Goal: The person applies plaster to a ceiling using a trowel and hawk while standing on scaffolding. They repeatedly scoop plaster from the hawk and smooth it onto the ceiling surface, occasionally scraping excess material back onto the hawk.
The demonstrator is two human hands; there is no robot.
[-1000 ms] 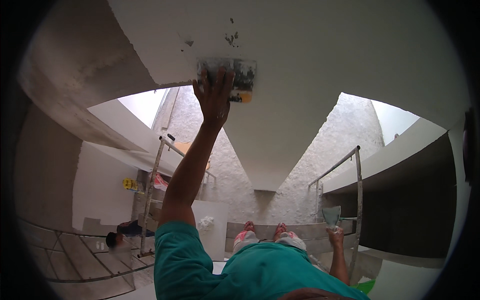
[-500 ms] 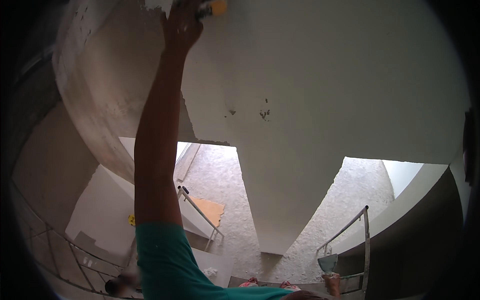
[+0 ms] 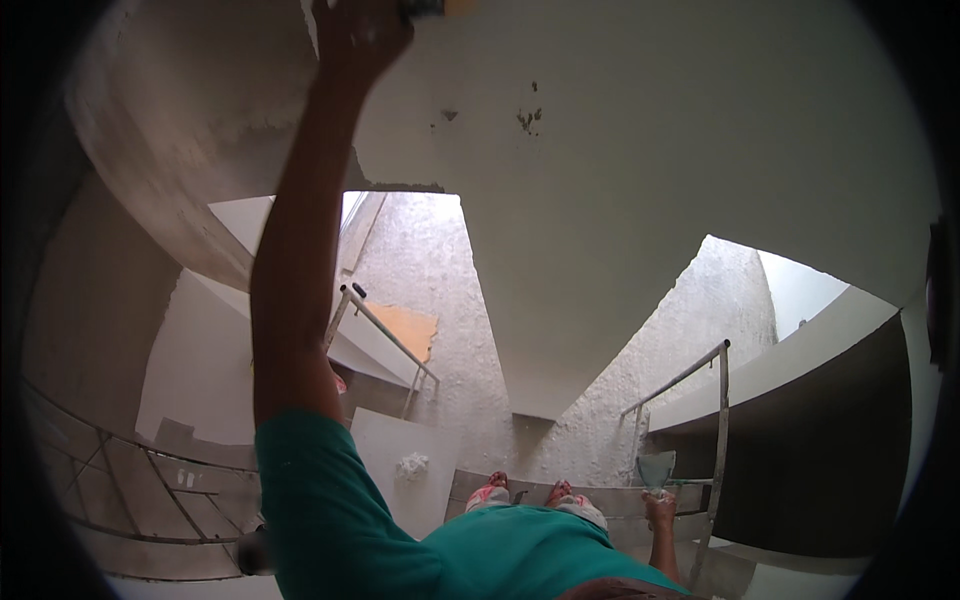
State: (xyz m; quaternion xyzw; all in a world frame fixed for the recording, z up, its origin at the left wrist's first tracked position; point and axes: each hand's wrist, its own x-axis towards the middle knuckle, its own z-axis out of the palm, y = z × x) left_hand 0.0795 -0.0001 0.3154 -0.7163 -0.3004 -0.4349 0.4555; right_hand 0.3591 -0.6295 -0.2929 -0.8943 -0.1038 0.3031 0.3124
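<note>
Stretched far up, my left hand is closed round a tool with a dark part and a yellow-orange part. The upper edge cuts this tool off, so its kind stays hidden. It is up by a pale, coated surface with a few small chipped spots. Low on the right, my right hand grips a wide putty knife, its blade pointing up and away. That hand is beside a metal rail post.
Metal rails of scaffold type stand at the right and the left middle. More bars run along the lower left. My feet are on a narrow platform. A white board carries a crumpled white lump.
The view has tilted down, so the coated surface sits higher in the picture and more of my body shows. The left-hand tool is further cut off; both hands keep their holds.
</note>
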